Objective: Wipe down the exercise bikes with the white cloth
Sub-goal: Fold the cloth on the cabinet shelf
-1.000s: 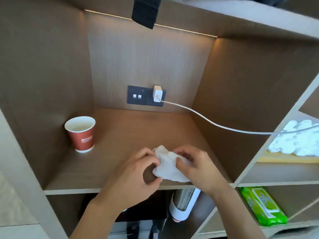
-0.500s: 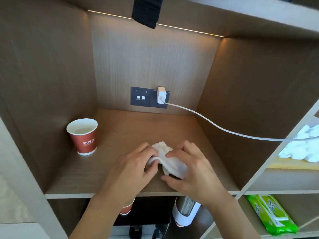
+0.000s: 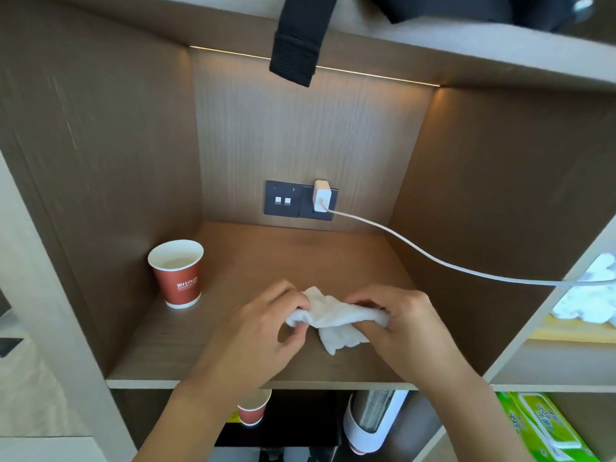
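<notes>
The white cloth (image 3: 336, 318) is pinched at both ends by the left hand (image 3: 266, 331) and right hand (image 3: 403, 325) above the shelf (image 3: 253, 383). No exercise bikes are seen; all wiping is judged still to be done.

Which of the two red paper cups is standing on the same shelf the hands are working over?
The larger-looking red cup at the shelf's left, beside the side wall. The other red cup sits in the compartment below, partly hidden behind the left hand's wrist.

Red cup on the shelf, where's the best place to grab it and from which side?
Take the cup round its mid wall, coming from the right: it stands upright, open-topped with liquid inside, and the shelf wall crowds its left.
</notes>
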